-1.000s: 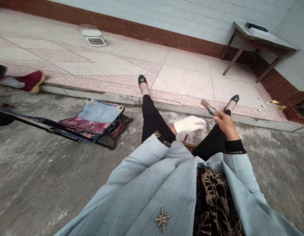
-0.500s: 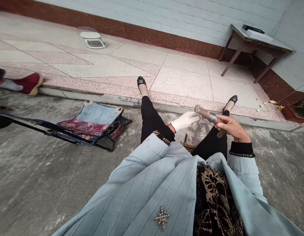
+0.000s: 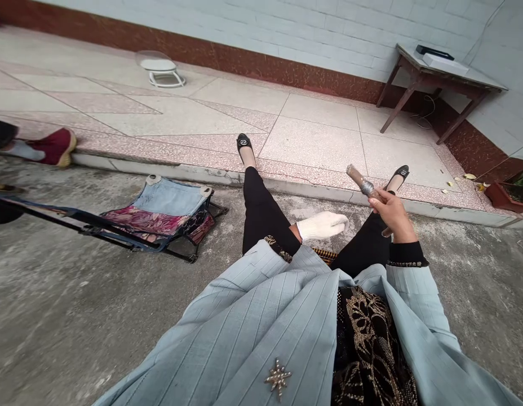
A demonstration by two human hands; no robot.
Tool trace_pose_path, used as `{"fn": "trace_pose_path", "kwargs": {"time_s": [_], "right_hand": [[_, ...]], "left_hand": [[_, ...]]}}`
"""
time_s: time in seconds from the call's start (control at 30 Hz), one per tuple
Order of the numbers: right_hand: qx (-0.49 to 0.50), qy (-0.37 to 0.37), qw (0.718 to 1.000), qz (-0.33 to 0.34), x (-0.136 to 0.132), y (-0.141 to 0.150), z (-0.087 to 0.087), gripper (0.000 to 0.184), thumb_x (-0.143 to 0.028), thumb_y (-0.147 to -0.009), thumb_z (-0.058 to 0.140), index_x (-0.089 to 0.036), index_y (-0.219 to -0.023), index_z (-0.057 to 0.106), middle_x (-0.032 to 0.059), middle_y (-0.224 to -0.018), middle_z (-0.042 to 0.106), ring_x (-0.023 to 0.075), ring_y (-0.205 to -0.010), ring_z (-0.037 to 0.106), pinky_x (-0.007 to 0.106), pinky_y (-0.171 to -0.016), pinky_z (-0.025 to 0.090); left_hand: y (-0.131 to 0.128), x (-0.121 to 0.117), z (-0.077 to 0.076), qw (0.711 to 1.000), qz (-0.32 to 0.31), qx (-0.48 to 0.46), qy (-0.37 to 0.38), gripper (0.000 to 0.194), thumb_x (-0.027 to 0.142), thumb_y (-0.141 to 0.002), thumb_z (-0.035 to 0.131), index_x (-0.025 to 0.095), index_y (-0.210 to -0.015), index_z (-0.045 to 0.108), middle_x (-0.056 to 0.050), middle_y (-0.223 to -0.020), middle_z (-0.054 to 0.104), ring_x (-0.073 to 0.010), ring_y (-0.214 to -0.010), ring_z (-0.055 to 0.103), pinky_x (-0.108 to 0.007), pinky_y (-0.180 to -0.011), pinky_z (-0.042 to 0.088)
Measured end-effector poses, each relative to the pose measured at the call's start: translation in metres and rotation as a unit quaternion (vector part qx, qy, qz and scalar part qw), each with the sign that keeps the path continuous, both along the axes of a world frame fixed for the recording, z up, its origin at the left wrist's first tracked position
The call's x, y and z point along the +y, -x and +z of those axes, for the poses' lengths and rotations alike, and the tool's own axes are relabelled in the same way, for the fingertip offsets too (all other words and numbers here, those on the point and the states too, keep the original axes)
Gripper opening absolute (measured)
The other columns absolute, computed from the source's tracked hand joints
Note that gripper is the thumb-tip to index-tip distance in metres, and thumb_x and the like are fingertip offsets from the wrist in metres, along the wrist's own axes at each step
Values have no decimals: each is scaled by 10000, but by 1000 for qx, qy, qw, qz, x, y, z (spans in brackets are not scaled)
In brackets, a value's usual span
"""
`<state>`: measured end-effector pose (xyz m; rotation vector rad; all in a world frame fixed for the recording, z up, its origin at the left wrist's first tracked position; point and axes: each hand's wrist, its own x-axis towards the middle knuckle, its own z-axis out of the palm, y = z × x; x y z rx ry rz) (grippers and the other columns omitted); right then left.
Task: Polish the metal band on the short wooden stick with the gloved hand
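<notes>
My right hand (image 3: pixel 394 213) is bare and wrapped round a brown wooden stick (image 3: pixel 355 175) that tilts up to the left. Shiny wire (image 3: pixel 366 188) is wound in a coil about the stick's middle. From it a thin strand (image 3: pixel 353 212) runs down toward my left hand (image 3: pixel 324 225), which wears a white knit glove. The gloved fingers are closed at the strand's end, between my knees and apart from the stick. Below the glove, part of a black and yellow woven thing (image 3: pixel 324 255) shows, mostly hidden by my jacket.
A folding chair (image 3: pixel 168 197) stands at left, near another person's red shoe (image 3: pixel 58 146). The raised tiled step (image 3: pixel 219 172) runs ahead, under my feet. On it are a small white stool (image 3: pixel 164 76) and a wooden table (image 3: pixel 451 76); a planter (image 3: pixel 509 197) sits at right.
My left hand has dropped slightly away from the stick, and the strand between them now shows. My right hand has tipped the stick more upright.
</notes>
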<state>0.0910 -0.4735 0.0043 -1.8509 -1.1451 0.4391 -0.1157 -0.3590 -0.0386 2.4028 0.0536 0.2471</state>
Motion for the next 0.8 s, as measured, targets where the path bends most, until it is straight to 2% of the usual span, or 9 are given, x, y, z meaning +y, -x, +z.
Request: {"fn": "trace_pose_path", "kwargs": {"time_s": [0.07, 0.2, 0.3, 0.4, 0.47, 0.53, 0.67, 0.73, 0.8], "right_hand": [[-120, 75, 990, -18, 2, 2, -5, 452, -409, -819, 605, -192, -1210, 669, 71, -819, 675, 230, -745, 589, 347, -695, 455], [-283, 221, 933, -15, 1, 11, -7, 447, -417, -866, 561, -255, -1273, 647, 141, -982, 706, 330, -934, 626, 411, -774, 449], [-299, 301, 904, 52, -2, 12, -5, 408, -347, -827, 625, -268, -1222, 688, 132, -1038, 714, 334, -973, 631, 412, -810, 450], [-191, 325, 904, 204, -10, 7, -1, 370, -291, -762, 696, -268, -1130, 735, 67, -1004, 726, 294, -957, 631, 389, -834, 464], [-56, 279, 904, 319, -17, 3, 5, 385, -327, -759, 710, -253, -1136, 729, 28, -960, 719, 245, -905, 626, 356, -815, 485], [60, 203, 911, 355, -25, 1, 11, 463, -372, -765, 713, -221, -1202, 691, 18, -914, 693, 193, -805, 605, 317, -738, 504], [186, 68, 949, 247, -33, 5, 22, 513, -382, -767, 718, -182, -1232, 638, -3, -756, 588, 133, -634, 507, 253, -541, 461], [226, -19, 954, 199, -31, 6, 24, 407, -403, -781, 695, -187, -1124, 655, -9, -725, 558, 125, -612, 482, 250, -538, 443], [238, -95, 956, 144, -26, 4, 22, 304, -414, -792, 673, -192, -999, 651, -7, -726, 556, 118, -598, 475, 254, -562, 434]], "left_hand": [[0, -3, 2, 998, 21, 18, -48, 173, 247, -877, 471, 187, -889, 633, -22, -753, 629, -152, -672, 558, -256, -650, 376], [1, -6, 6, 996, 70, 23, -58, 146, 273, -849, 521, 198, -872, 644, -60, -753, 654, -190, -690, 591, -279, -635, 372], [2, -1, 9, 995, 80, 14, -58, 145, 279, -844, 523, 202, -861, 645, -63, -729, 649, -201, -694, 597, -286, -641, 369], [3, 11, 14, 995, 78, 7, -61, 152, 273, -840, 521, 195, -867, 648, -51, -727, 646, -192, -699, 595, -280, -661, 377], [3, 20, 17, 998, 51, -6, -32, 183, 258, -863, 485, 189, -905, 649, -40, -793, 662, -174, -742, 598, -269, -706, 393], [2, 25, 16, 998, 13, -27, 54, 201, 269, -883, 472, 179, -950, 639, -34, -881, 667, -153, -789, 593, -259, -748, 411], [-1, 18, 2, 963, -26, -14, 269, 253, 323, -925, 425, 147, -915, 606, -5, -734, 573, -89, -590, 466, -223, -594, 392], [-2, 10, -7, 943, -48, 0, 330, 261, 315, -935, 403, 138, -876, 585, 14, -668, 506, -77, -541, 399, -209, -534, 349], [-2, 3, -12, 936, -62, 1, 347, 252, 301, -930, 407, 131, -851, 575, 13, -679, 502, -71, -538, 384, -207, -526, 333]]}}
